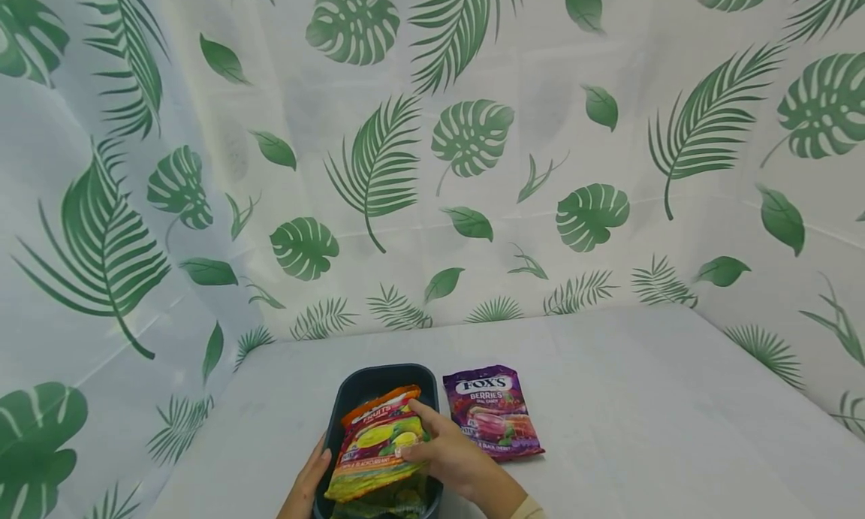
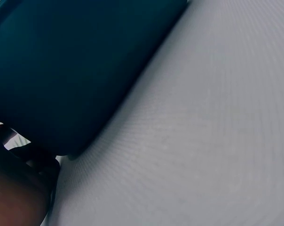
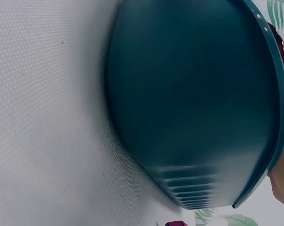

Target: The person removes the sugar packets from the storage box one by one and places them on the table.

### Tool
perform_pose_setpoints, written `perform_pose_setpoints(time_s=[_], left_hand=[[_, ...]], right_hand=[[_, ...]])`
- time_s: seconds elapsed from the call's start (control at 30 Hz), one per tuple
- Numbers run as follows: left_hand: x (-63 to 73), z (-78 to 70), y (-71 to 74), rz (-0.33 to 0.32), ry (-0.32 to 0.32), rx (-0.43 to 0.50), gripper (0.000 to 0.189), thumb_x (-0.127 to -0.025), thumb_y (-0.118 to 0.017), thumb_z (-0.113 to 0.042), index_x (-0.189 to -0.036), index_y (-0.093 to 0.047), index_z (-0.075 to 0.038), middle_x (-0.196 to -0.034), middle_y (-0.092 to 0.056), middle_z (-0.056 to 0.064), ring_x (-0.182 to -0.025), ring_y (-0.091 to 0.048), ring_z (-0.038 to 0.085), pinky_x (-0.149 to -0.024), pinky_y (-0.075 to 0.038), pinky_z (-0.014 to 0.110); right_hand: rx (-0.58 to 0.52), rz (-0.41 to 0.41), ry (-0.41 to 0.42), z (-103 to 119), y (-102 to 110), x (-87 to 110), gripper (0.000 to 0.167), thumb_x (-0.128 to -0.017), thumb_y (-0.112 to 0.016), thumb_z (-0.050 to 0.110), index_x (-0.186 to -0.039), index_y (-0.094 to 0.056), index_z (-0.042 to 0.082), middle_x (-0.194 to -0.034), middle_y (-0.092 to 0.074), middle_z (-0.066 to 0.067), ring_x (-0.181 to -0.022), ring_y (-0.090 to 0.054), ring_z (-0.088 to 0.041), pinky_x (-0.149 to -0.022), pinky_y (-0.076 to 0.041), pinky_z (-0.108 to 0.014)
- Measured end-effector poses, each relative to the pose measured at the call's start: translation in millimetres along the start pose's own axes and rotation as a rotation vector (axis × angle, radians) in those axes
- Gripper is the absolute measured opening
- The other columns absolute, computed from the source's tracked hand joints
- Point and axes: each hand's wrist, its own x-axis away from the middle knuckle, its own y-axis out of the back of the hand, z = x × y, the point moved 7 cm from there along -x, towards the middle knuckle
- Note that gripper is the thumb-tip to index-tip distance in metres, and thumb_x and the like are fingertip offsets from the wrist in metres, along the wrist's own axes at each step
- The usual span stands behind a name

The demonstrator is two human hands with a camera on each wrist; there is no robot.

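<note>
A dark blue-green plastic container (image 1: 351, 384) stands on the white table. Over its opening, my right hand (image 1: 459, 459) grips the right side of a red and yellow fruit candy bag (image 1: 375, 440), thumb on the printed front. Beneath that bag, a yellow-green packet (image 1: 388, 500) partly shows inside the container. My left hand (image 1: 308, 478) rests against the container's outer left wall, its fingers fairly straight. In the left wrist view, the container's wall (image 2: 81, 70) hides part of that hand. The right wrist view has the container's side (image 3: 189, 94), with the right hand (image 3: 282, 160) at its rim.
A purple Fox's Berries candy bag (image 1: 491, 414) lies flat on the table just right of the container. White cloth (image 1: 405, 166) with green leaf prints walls off the back and both sides. The white tabletop (image 1: 628, 414) extends to the right.
</note>
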Motion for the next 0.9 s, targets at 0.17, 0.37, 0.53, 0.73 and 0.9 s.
perform_pose_setpoints(time_s=[0.17,0.37,0.53,0.73,0.9], left_hand=[[-0.4,-0.6,0.4,0.011,-0.025,-0.011,0.068,-0.101,-0.015,-0.040,-0.141,0.012,0.007,-0.145,0.004,0.035,-0.132,-0.010,0.050,-0.105,-0.018,0.060],[0.8,-0.8,0.1,0.029,-0.057,-0.043,0.065,-0.102,-0.015,-0.035,-0.140,0.012,0.010,-0.143,0.004,0.037,-0.131,-0.010,0.052,-0.104,-0.020,0.060],[1.9,-0.9,-1.2,0.040,-0.049,-0.023,0.068,-0.101,-0.015,-0.039,-0.141,0.013,0.008,-0.144,0.002,0.037,-0.130,-0.018,0.051,-0.103,-0.027,0.057],[-0.1,0.1,-2.3,0.049,-0.023,-0.010,0.071,-0.100,-0.015,-0.045,-0.142,0.015,0.004,-0.145,0.000,0.036,-0.130,-0.024,0.048,-0.102,-0.031,0.055],[0.4,0.0,2.7,-0.024,-0.052,-0.099,0.067,-0.101,-0.017,-0.037,-0.141,0.007,0.011,-0.143,0.000,0.038,-0.130,-0.010,0.053,-0.103,-0.020,0.062]], right_hand=[[-0.040,0.006,0.004,1.7,4.7,0.1,0.078,-0.086,-0.056,-0.003,-0.147,-0.009,0.004,-0.146,-0.022,-0.025,-0.106,-0.056,-0.023,-0.095,-0.044,-0.043],[-0.044,0.011,0.004,2.3,7.9,-0.4,0.078,-0.085,-0.056,-0.003,-0.147,-0.009,0.004,-0.147,-0.020,-0.025,-0.106,-0.057,-0.024,-0.093,-0.045,-0.046],[-0.023,0.015,0.001,5.7,6.5,2.0,0.078,-0.084,-0.057,-0.005,-0.147,-0.014,0.008,-0.149,-0.016,-0.023,-0.109,-0.053,-0.027,-0.094,-0.042,-0.053],[-0.034,0.069,0.035,19.8,1.6,9.4,0.075,-0.085,-0.056,-0.003,-0.147,-0.016,0.010,-0.150,-0.013,-0.020,-0.113,-0.049,-0.025,-0.101,-0.037,-0.050],[-0.031,0.082,0.082,35.3,9.7,16.5,0.077,-0.086,-0.056,0.001,-0.148,-0.011,0.010,-0.152,-0.009,-0.018,-0.117,-0.046,-0.022,-0.105,-0.035,-0.043]])
